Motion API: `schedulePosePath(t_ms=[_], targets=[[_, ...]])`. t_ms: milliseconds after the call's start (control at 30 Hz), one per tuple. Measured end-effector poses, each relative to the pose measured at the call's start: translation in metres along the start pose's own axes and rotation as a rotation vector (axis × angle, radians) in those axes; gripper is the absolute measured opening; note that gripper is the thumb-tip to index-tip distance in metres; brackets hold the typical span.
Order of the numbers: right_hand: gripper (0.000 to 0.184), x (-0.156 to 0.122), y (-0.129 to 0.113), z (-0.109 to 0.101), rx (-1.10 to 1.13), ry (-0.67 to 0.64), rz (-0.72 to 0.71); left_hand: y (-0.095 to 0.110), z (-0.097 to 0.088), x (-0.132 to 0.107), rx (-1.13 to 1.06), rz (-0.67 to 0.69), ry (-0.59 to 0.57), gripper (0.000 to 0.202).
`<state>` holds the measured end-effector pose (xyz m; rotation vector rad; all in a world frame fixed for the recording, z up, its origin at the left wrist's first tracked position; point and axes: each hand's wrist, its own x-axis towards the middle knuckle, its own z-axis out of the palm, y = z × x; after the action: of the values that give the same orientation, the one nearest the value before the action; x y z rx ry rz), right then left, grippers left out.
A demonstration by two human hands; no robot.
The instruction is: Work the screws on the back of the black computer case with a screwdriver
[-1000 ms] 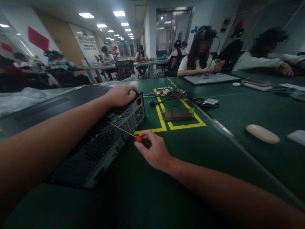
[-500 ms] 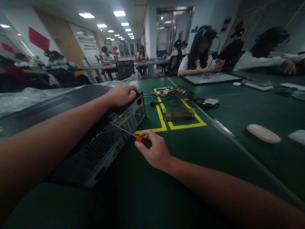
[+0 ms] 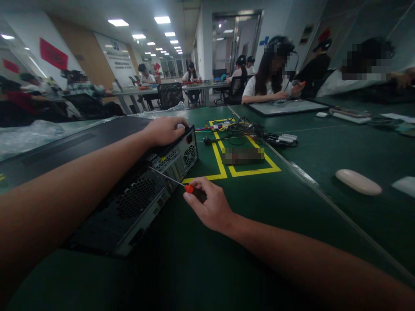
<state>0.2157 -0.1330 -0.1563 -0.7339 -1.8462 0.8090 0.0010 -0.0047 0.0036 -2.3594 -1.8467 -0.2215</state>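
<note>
A black desktop computer case (image 3: 136, 198) lies on the green table, its back panel with vents and ports turned toward me. My left hand (image 3: 167, 131) grips the case's upper edge near the far corner, the fingers curled over it and partly hidden. In my right hand (image 3: 209, 203) is a screwdriver (image 3: 189, 188) with an orange and dark handle, the fingers closed round it. Its thin metal shaft slants up to the left, and the tip meets the back panel below my left wrist. Whether a screw sits under the tip is too small to tell.
Beyond the case lie a tangle of cables (image 3: 246, 128) and a blurred-out dark block (image 3: 243, 156) within yellow tape marks (image 3: 256, 171). A pale computer mouse (image 3: 358, 181) is at the right. Clear plastic wrap (image 3: 35, 134) lies behind the case. A co-worker (image 3: 272, 73) sits across the table.
My hands, the screwdriver and the case hold nearly the same positions. The co-worker at the far right has shifted their arms.
</note>
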Motion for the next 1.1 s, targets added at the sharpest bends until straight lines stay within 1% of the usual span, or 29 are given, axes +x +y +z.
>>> schedulePosePath(t_ms=[400,633,833,1100], targets=[[0.020,0.0007,0.0021,-0.0014,-0.065,-0.004,-0.062,-0.0016,0.0004,0.0006,-0.018,0.005,-0.001,0.060],[0.022,-0.0009,0.0004,-0.0003,-0.040,-0.003,-0.024,-0.0005,-0.0004,0.0005,-0.030,-0.009,-0.009,0.061],[0.015,-0.0007,0.0019,0.0007,-0.014,-0.011,-0.004,-0.0009,-0.0007,0.0010,-0.033,0.001,-0.011,0.061],[0.014,0.0005,0.0021,0.0008,-0.006,0.000,-0.030,0.0009,-0.0012,0.0002,-0.008,-0.004,-0.015,0.059]])
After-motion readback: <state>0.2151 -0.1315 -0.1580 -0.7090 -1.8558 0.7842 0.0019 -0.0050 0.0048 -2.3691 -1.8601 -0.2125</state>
